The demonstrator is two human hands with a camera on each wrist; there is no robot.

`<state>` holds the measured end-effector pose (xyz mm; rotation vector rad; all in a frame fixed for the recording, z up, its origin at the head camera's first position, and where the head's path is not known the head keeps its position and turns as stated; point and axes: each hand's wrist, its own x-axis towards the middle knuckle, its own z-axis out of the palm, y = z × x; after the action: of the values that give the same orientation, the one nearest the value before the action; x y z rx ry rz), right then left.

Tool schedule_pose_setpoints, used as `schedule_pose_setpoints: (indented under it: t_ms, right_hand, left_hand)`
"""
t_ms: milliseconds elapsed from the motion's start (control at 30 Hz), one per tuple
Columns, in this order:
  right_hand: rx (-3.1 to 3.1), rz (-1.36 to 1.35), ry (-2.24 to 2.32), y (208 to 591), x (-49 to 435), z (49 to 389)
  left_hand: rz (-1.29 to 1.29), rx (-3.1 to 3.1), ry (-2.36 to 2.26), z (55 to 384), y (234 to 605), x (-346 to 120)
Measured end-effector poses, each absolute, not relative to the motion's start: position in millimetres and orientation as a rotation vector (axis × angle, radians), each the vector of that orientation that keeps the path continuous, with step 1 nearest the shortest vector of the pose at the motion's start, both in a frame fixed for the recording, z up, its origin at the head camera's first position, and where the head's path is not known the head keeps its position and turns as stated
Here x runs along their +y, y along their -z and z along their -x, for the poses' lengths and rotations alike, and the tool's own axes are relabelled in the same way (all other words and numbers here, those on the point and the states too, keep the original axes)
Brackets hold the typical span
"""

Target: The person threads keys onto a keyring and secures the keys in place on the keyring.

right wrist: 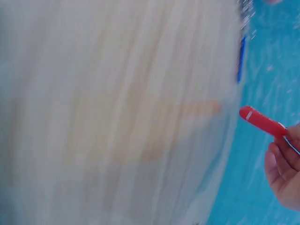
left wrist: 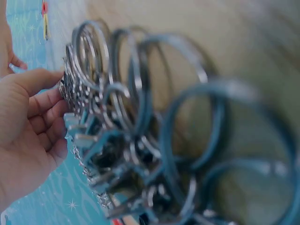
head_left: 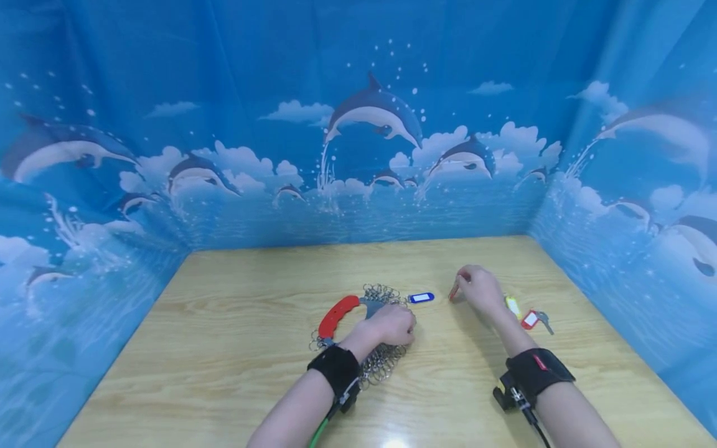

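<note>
A large round key holder with a red curved handle (head_left: 338, 316) and a grey metal band lies on the table, ringed by many small metal key rings (head_left: 381, 364). My left hand (head_left: 394, 325) is over its right side. In the left wrist view, the left thumb and curled fingers (left wrist: 47, 112) pinch at the far end of the row of metal rings (left wrist: 140, 103). A little above the table, my right hand (head_left: 480, 287) pinches a red key tag (right wrist: 262, 123) at one end, the other end pointing away from the fingers.
A blue key tag (head_left: 421, 298) with a white label lies between the hands, beside the key rings. Right of the right wrist are a yellow key tag (head_left: 512, 307), a red-framed key tag (head_left: 529, 320) and a metal key (head_left: 544, 322). A dolphin-print curtain (head_left: 358, 218) borders the table.
</note>
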<state>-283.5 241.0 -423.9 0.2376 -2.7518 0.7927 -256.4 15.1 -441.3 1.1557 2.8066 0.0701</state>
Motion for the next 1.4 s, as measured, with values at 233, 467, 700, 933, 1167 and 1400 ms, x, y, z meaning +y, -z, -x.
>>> schedule_pose_setpoints:
  t_ms: [233, 467, 700, 933, 1167, 1400]
  right_hand:
    - [-2.663, -0.32, -0.965, 412, 209, 268]
    - [-2.514, -0.253, -1.304, 408, 194, 256]
    - [-2.424, -0.202, -1.606, 409, 191, 253]
    - [-2.516, -0.168, -1.736, 420, 188, 252]
    - [-2.542, -0.148, -1.827, 425, 187, 252]
    - [-2.566, -0.171, -1.853, 423, 187, 253]
  left_hand:
    - [-0.974, 2.876, -0.212, 256, 443, 15]
    - [-0.658, 2.906, -0.678, 262, 442, 1]
    - [-0.559, 2.841, -0.873, 264, 443, -8]
    - [-0.617, 2.863, -0.92, 264, 442, -10]
    - [-0.567, 2.855, -0.952, 264, 438, -11]
    - [-0.472, 2.753, -1.04, 263, 432, -14]
